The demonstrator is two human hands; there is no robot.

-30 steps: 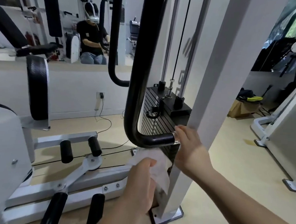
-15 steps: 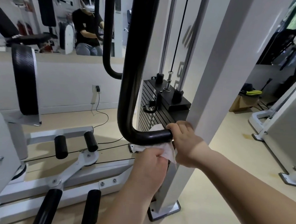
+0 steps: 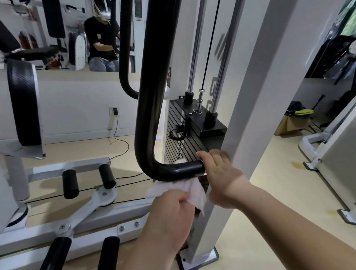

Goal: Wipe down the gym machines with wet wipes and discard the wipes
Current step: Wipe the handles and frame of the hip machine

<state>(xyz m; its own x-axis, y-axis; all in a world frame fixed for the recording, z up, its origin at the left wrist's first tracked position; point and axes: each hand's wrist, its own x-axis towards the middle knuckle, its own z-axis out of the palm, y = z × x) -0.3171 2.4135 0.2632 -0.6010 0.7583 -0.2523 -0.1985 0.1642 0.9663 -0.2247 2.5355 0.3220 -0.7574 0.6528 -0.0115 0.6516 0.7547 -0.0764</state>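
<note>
While the grip of the left hand (image 3: 168,217) is closed on the wipe (image 3: 182,190), pressed under the low end of the black bar (image 3: 171,169), best wrap it fully round and slide up the bend. The right hand (image 3: 220,173) rests at the bar's tip; whether its grip closes there I cannot tell.

Most of the wipe (image 3: 192,190) is lost to me: it passes behind the black bar (image 3: 154,91), with a scrap showing above, and its lower end vanishes under my left hand (image 3: 168,217), whose fingertips curl out of sight. My right hand (image 3: 220,173) covers the bar's end; whether it grips there I cannot tell. The bar runs off the top edge.
</note>
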